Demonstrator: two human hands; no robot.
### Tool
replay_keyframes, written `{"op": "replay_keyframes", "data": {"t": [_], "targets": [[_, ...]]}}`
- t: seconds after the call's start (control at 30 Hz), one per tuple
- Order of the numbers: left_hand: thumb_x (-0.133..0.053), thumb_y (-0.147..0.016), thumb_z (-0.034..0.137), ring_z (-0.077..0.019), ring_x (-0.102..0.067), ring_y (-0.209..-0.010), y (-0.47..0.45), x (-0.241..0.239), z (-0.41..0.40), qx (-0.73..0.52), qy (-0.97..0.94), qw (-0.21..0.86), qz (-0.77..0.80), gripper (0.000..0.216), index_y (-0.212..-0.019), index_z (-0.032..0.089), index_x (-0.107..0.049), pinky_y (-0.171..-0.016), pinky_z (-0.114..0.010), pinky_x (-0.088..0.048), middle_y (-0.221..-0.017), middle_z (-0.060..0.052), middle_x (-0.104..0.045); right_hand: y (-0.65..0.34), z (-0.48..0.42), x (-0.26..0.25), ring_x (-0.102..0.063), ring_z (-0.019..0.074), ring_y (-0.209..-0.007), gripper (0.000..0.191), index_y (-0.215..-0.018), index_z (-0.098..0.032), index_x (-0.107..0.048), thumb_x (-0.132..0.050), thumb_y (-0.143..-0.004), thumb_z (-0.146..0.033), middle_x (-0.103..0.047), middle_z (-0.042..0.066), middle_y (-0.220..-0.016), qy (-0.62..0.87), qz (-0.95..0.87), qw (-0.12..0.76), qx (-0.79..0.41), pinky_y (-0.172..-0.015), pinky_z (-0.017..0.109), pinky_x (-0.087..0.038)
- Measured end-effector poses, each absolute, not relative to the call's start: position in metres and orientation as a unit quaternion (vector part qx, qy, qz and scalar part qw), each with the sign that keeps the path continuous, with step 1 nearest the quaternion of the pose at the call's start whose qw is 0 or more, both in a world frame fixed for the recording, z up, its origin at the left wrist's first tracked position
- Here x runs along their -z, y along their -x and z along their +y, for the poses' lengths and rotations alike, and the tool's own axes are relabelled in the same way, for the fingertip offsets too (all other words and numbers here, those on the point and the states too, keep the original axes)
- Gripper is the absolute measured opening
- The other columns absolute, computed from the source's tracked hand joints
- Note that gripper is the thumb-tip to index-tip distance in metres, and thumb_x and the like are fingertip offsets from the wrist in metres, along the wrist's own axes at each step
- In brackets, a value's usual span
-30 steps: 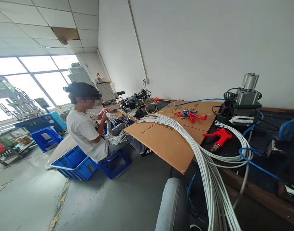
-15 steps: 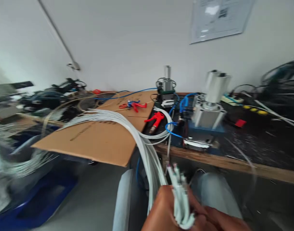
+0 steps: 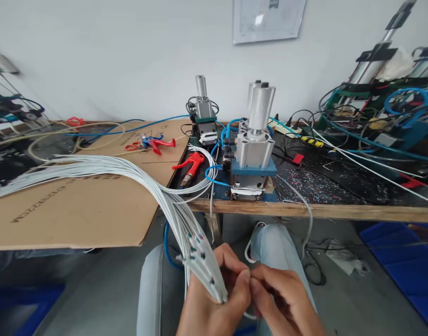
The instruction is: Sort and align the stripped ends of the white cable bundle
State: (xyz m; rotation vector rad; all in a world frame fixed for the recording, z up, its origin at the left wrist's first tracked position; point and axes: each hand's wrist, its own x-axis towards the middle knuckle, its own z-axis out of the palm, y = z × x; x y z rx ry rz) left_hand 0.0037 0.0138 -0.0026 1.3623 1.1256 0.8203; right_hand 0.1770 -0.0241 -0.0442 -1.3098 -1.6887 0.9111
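Looking down at my lap now, I see the view has swung off the co-worker on the blue stool and settled square on the bench in front of me — that person is no longer in frame. Half a second ago everything was smeared with motion; now it is sharp, which I take to mean my head has stopped turning and the work is back under my eyes.

My left hand (image 3: 208, 303) is clenched around the end of the bundle of white wires (image 3: 157, 193), the cut tips fanning out just above my thumb. The bundle runs from my fist up over the edge of the cardboard sheet (image 3: 77, 210) and trails away across it to the left. My right hand (image 3: 284, 298) is closed in a pinch, fingertips meeting the left thumb; it seems to be picking at a single wire, though what it grips is too small for me to tell.

Just beyond my knees stands the pneumatic press (image 3: 253, 154) on the wooden bench edge (image 3: 322, 211), fed by blue air hoses (image 3: 214, 175). A red air gun (image 3: 190, 164) lies beside it, and red-and-blue pliers (image 3: 152, 142) rest farther back on the cardboard.

My reading — the wire ends are now gathered near the press, well within reach.
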Motion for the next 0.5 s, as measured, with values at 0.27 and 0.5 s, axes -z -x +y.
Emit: {"op": "replay_keyframes", "data": {"t": [0.27,0.5], "targets": [[-0.065,-0.078,0.022,-0.0128,-0.045,-0.062,0.023,0.009,0.024,-0.18,-0.65,0.606,0.423,0.012,-0.074,0.021,-0.054,-0.055,-0.024,-0.035,-0.069,0.004,-0.054,-0.175,-0.021,0.054,-0.064,0.0136,-0.06,0.038,-0.065,-0.023,-0.061,-0.055,-0.101,-0.032,-0.064,-0.002,-0.061,0.424,-0.736,0.388,-0.357,-0.052,0.021,-0.04],[-0.064,-0.064,0.012,-0.0108,-0.045,-0.057,0.023,0.008,0.028,-0.075,-0.737,0.591,0.319,0.022,-0.062,0.02,-0.044,-0.052,-0.024,-0.03,-0.06,0.006,-0.047,-0.169,-0.029,0.07,-0.046,0.0125,-0.045,0.051,-0.058,-0.025,-0.062,-0.057,-0.102,-0.05,-0.049,-0.004,-0.05,0.349,-0.719,0.364,-0.479,-0.044,0.025,-0.033]]}}
